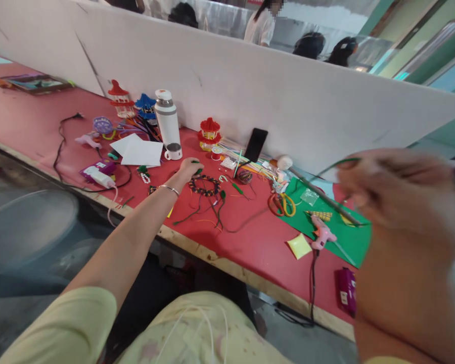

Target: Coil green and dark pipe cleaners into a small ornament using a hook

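My left hand [190, 168] reaches to the table, fingers closed at the back edge of a dark braided ring [205, 186] with coloured flecks. A bit of green shows at its fingertips; what it is I cannot make out. Loose dark green cords trail from the ring toward the table's front edge. Raised close to the camera, my right hand [398, 194] is blurred, its fingers pinched on a thin green cord [326, 197] that hangs in a loop. Yellow and red-handled scissors [282, 205] lie between the hands.
A white bottle [169, 124], red lantern [209, 132], phone [256, 144] and yarn ball [244, 176] stand or lie behind. Right are a green sheet [345, 240], pink glue gun [321, 232] and yellow pad [299, 246]. White papers [142, 151] and another glue gun [87, 141] are left.
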